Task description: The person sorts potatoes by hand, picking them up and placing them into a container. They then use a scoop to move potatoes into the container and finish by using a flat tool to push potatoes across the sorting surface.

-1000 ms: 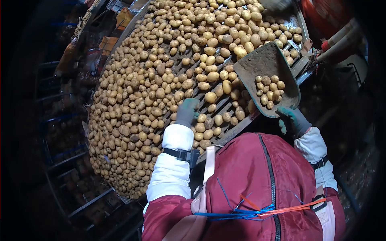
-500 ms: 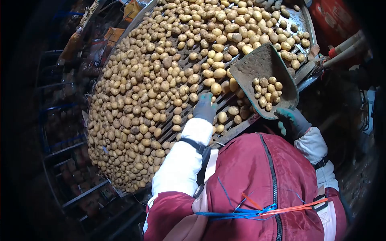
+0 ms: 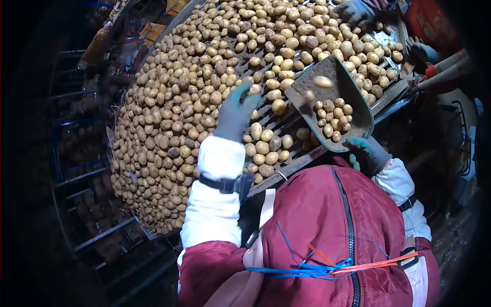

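Observation:
My gloved left hand (image 3: 236,112) is over the potatoes (image 3: 169,123) on the slatted rack. Its fingers are apart, and a single potato (image 3: 254,89) lies right by the fingertips; I cannot make out a hold on it. At the right, my gloved right hand (image 3: 371,152) is closed on the near end of a dirty green scoop (image 3: 348,84), which rests over the rack's edge. A cluster of small potatoes (image 3: 335,118) sits in the scoop's near part. Farther up its bed, a pale potato (image 3: 322,82) and a blurred one beside it look to be in motion.
Another person's gloved hands show at the top right, one over the potatoes (image 3: 356,12) and one by a red-ended pole (image 3: 423,51). The rack's wooden edge (image 3: 294,166) runs close to my body. Dark metal frames (image 3: 76,148) stand at the left.
My left hand has moved up and left across the potatoes. Two more potatoes now show in the scoop, which has shifted slightly left. The other person's hands have come further into view.

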The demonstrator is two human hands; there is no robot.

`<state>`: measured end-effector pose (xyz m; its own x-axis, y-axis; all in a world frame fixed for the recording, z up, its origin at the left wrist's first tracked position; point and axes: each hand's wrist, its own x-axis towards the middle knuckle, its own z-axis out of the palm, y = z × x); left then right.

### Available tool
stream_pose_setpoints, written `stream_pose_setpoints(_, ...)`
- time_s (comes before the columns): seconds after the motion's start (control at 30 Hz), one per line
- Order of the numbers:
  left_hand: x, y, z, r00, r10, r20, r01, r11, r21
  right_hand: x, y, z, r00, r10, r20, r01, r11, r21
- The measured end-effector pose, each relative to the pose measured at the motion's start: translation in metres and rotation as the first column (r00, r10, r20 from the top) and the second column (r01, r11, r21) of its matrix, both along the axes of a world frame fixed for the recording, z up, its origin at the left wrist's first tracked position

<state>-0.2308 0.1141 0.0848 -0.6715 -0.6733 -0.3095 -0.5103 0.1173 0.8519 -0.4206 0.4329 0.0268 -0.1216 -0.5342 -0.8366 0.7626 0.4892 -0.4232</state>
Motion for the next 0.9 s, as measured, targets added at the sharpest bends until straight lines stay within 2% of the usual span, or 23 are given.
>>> stream_pose_setpoints(0.03, 0.021, 0.000, -0.016, 0.997, 0.021, 0.077, -0.020, 1.000, -0.017, -0.003, -0.001, 0.000, 0.999, 0.039, -0.020, -0.040, 0.999, -0.015)
stream_pose_setpoints(0.07, 0.043, 0.008, -0.035, 0.987, -0.106, 0.120, 0.128, 0.973, -0.191, -0.002, 0.000, -0.002, 0.996, 0.078, -0.036, -0.079, 0.996, -0.029)
stream_pose_setpoints(0.1, 0.066, 0.020, -0.053, 0.958, -0.217, 0.187, 0.271, 0.897, -0.348, -0.001, 0.003, -0.010, 0.998, 0.040, -0.039, -0.041, 0.999, -0.035)
stream_pose_setpoints(0.13, 0.081, 0.042, -0.071, 0.943, -0.210, 0.260, 0.307, 0.852, -0.425, -0.001, 0.002, -0.011, 0.998, 0.043, -0.049, -0.045, 0.999, -0.023)
stream_pose_setpoints(0.17, 0.093, 0.059, -0.091, 0.898, -0.220, 0.381, 0.405, 0.752, -0.520, -0.003, 0.001, -0.010, 0.997, 0.047, -0.062, -0.048, 0.999, -0.013)
stream_pose_setpoints(0.23, 0.089, 0.085, -0.115, 0.875, -0.154, 0.459, 0.435, 0.664, -0.608, -0.003, -0.002, -0.009, 0.998, 0.038, -0.055, -0.038, 0.999, -0.002)
stream_pose_setpoints(0.27, 0.073, 0.092, -0.116, 0.859, -0.166, 0.484, 0.458, 0.671, -0.584, -0.003, -0.005, -0.010, 0.998, 0.028, -0.053, -0.028, 1.000, 0.006)
stream_pose_setpoints(0.3, 0.051, 0.092, -0.120, 0.845, -0.177, 0.505, 0.478, 0.675, -0.563, -0.006, -0.006, -0.016, 0.997, 0.051, -0.062, -0.051, 0.999, 0.001)
stream_pose_setpoints(0.37, 0.019, 0.091, -0.137, 0.877, -0.283, 0.389, 0.476, 0.625, -0.619, -0.006, -0.016, -0.011, 0.995, 0.049, -0.083, -0.048, 0.999, 0.016)
stream_pose_setpoints(0.43, 0.000, 0.079, -0.121, 0.910, -0.274, 0.312, 0.415, 0.645, -0.642, -0.009, -0.022, -0.009, 0.994, 0.066, -0.083, -0.064, 0.998, 0.028)
stream_pose_setpoints(0.5, 0.009, 0.050, -0.105, 0.982, -0.090, 0.166, 0.181, 0.701, -0.690, -0.010, -0.024, -0.014, 0.994, 0.085, -0.071, -0.082, 0.996, 0.044)
stream_pose_setpoints(0.57, 0.051, 0.003, -0.131, 0.928, 0.195, 0.318, 0.135, 0.618, -0.774, -0.012, -0.020, -0.021, 0.995, 0.079, -0.056, -0.078, 0.997, 0.017)
stream_pose_setpoints(0.63, 0.059, -0.006, -0.131, 0.847, 0.308, 0.433, 0.032, 0.784, -0.620, -0.010, -0.020, -0.021, 0.997, 0.068, -0.039, -0.067, 0.998, 0.019)
stream_pose_setpoints(0.7, 0.034, 0.029, -0.145, 0.922, 0.194, 0.334, 0.121, 0.676, -0.727, -0.008, -0.022, -0.017, 0.995, 0.081, -0.066, -0.079, 0.996, 0.045)
stream_pose_setpoints(0.73, 0.028, 0.036, -0.169, 0.702, -0.059, 0.709, 0.681, 0.346, -0.646, -0.008, -0.025, -0.014, 0.994, 0.087, -0.062, -0.085, 0.996, 0.034)
stream_pose_setpoints(0.77, 0.013, 0.065, -0.158, 0.907, -0.014, 0.420, 0.321, 0.669, -0.671, -0.006, -0.026, -0.010, 0.994, 0.094, -0.061, -0.091, 0.995, 0.042)
stream_pose_setpoints(0.83, 0.008, 0.081, -0.140, 0.978, -0.070, 0.195, 0.167, 0.825, -0.540, -0.009, -0.032, -0.003, 0.996, 0.063, -0.058, -0.061, 0.998, 0.028)
stream_pose_setpoints(0.9, 0.029, 0.073, -0.133, 0.976, -0.164, 0.144, 0.207, 0.905, -0.373, -0.009, -0.036, 0.002, 0.996, 0.061, -0.072, -0.059, 0.998, 0.030)
